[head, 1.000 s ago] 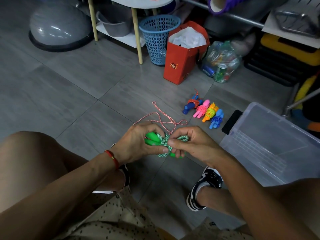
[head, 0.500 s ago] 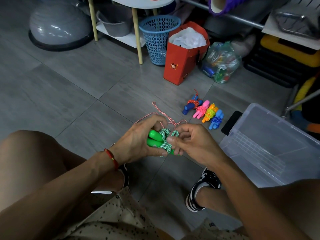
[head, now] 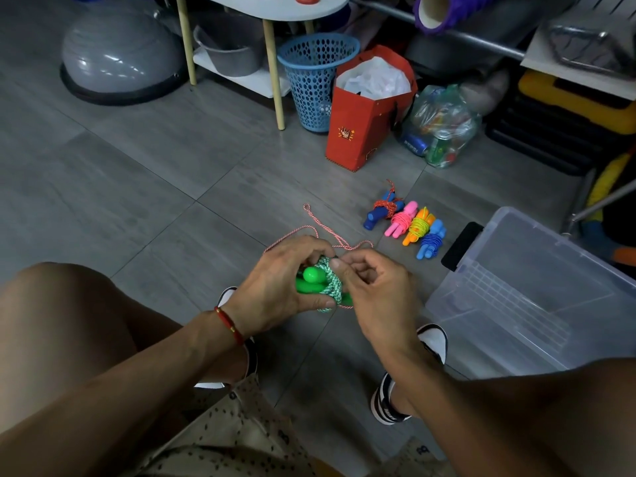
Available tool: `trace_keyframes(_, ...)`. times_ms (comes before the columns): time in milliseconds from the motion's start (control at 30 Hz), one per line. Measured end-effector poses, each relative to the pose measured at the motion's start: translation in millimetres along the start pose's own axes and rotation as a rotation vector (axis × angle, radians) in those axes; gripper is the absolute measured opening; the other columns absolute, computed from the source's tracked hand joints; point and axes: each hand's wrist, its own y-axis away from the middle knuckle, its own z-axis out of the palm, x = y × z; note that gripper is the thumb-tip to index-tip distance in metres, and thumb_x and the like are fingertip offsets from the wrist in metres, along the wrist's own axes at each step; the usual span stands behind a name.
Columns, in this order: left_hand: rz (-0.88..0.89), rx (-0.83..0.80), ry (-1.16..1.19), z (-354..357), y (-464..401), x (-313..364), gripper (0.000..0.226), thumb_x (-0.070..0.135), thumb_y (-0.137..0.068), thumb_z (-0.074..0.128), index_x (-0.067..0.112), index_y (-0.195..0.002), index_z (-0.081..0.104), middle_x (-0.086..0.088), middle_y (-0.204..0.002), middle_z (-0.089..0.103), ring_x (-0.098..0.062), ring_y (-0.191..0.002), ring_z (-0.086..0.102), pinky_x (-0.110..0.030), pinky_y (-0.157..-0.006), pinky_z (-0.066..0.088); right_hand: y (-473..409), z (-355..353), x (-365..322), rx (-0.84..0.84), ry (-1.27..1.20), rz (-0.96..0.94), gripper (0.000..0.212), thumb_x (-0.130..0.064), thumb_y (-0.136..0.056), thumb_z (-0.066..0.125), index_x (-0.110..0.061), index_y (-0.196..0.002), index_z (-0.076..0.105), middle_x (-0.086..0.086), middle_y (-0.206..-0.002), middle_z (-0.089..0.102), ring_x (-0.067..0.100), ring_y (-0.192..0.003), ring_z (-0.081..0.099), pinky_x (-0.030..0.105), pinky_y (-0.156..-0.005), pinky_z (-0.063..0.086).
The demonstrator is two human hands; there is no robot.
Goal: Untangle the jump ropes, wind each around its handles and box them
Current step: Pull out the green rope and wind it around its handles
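Observation:
My left hand (head: 275, 287) grips a pair of green jump-rope handles (head: 311, 278) with green-and-white rope (head: 330, 284) wound round them. My right hand (head: 371, 287) pinches that rope at the top of the bundle with thumb and fingers. A loose red-and-white rope (head: 316, 228) lies on the floor just beyond my hands, partly hidden by them. Several wound ropes lie in a row further right: dark blue handles (head: 380, 211), pink (head: 401, 220), orange (head: 418, 227) and light blue (head: 432, 241). A clear plastic box (head: 537, 297) stands empty at the right.
A black phone (head: 461, 246) leans by the box's left edge. Behind are a red paper bag (head: 361, 132), a blue basket (head: 315, 80), a bag of bottles (head: 440, 125), a white side table (head: 272, 8) and a grey balance dome (head: 117, 53). My feet sit under my hands.
My right hand has carried the rope end up and over to the top of the green bundle, closer to my left fingers; the handles have tilted so one rounded end faces me.

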Motion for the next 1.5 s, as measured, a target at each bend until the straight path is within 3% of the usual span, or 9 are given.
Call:
trace_keyframes(133,0.003,0.073,-0.051,0.9,-2.0,-1.8,0.064,0.03,-0.058,0.096,0.024,-0.112,0.062,0.011,-0.095,0.056,-0.009,-0.086,0.054,-0.026,-0.079,0.048,7.7,4.6,-2.3,0.013,0.141,-0.157,0.013,-0.013,-0.086,0.077,-0.018,-0.097,0.079,-0.006,-0.086,0.071,0.007,-0.073,0.067,0.015,-0.066,0.054)
trace_keyframes(233,0.034,0.077,-0.114,2.3,-2.0,-4.9,0.066,0.033,-0.06,0.095,0.016,-0.116,0.066,0.01,-0.097,0.054,-0.01,-0.088,0.056,-0.022,-0.081,0.047,9.3,7.7,2.5,0.001,0.116,-0.144,0.024,-0.008,-0.081,0.081,-0.017,-0.103,0.079,-0.006,-0.091,0.067,0.01,-0.072,0.063,0.019,-0.069,0.055)
trace_keyframes(500,0.091,0.032,-0.253,7.1,-3.0,-16.3,0.062,0.029,-0.062,0.095,0.01,-0.116,0.072,-0.009,-0.101,0.062,-0.015,-0.094,0.054,-0.022,-0.088,0.043,6.4,18.6,15.4,0.006,0.045,-0.117,0.028,0.006,-0.071,0.08,-0.015,-0.09,0.078,-0.002,-0.082,0.065,0.006,-0.064,0.057,0.02,-0.064,0.052)
trace_keyframes(867,-0.047,-0.012,-0.143,9.9,-4.6,-8.7,0.045,0.025,-0.071,0.085,0.014,-0.113,0.073,-0.004,-0.103,0.06,-0.015,-0.089,0.06,-0.009,-0.086,0.04,-4.6,20.7,16.8,0.044,0.152,-0.182,0.023,0.0,-0.065,0.074,-0.016,-0.08,0.07,-0.006,-0.078,0.06,0.008,-0.067,0.052,0.01,-0.064,0.041)
trace_keyframes(1000,-0.083,-0.034,-0.108,3.5,-4.9,-6.9,0.043,0.018,-0.072,0.08,0.021,-0.114,0.073,0.002,-0.107,0.061,-0.008,-0.089,0.061,-0.01,-0.084,0.043,-9.5,16.6,17.1,0.034,0.23,-0.233,0.02,-0.005,-0.066,0.077,-0.017,-0.079,0.069,-0.013,-0.072,0.057,0.01,-0.068,0.055,0.017,-0.063,0.045)
trace_keyframes(1067,-0.1,-0.039,-0.092,1.8,-4.1,-5.4,0.041,0.021,-0.07,0.076,0.02,-0.111,0.074,0.002,-0.109,0.062,-0.006,-0.089,0.061,-0.011,-0.084,0.045,-10.6,14.0,15.4,0.023,0.235,-0.25,0.018,-0.006,-0.064,0.076,-0.016,-0.078,0.069,-0.018,-0.067,0.053,0.012,-0.067,0.055,0.022,-0.06,0.048)
trace_keyframes(1167,-0.13,-0.043,-0.088,1.2,-4.1,-3.7,0.041,0.031,-0.065,0.069,0.017,-0.102,0.076,0.002,-0.11,0.064,-0.004,-0.091,0.062,-0.005,-0.085,0.042,-14.1,10.2,13.1,-0.035,0.244,-0.282,0.017,-0.009,-0.063,0.074,-0.014,-0.078,0.071,-0.018,-0.064,0.052,0.012,-0.065,0.054,0.015,-0.057,0.042)
trace_keyframes(1367,-0.17,-0.023,-0.063,-1.6,-5.2,-0.7,0.038,0.036,-0.066,0.068,0.015,-0.096,0.075,0.01,-0.099,0.069,-0.002,-0.092,0.062,0.0,-0.082,0.038,-16.6,6.7,14.4,-0.127,0.159,-0.214,0.02,-0.005,-0.068,0.073,-0.014,-0.085,0.075,-0.013,-0.068,0.059,0.005,-0.062,0.053,0.014,-0.058,0.043)
trace_keyframes(1500,-0.193,-0.016,-0.079,1.4,-4.7,-4.0,0.034,0.024,-0.062,0.071,0.011,-0.094,0.074,0.008,-0.096,0.067,-0.004,-0.088,0.061,0.001,-0.08,0.036,-16.1,3.6,9.6,-0.199,-0.003,-0.056,0.034,0.003,-0.071,0.074,-0.02,-0.095,0.066,-0.003,-0.076,0.068,0.005,-0.066,0.057,0.018,-0.064,0.048)
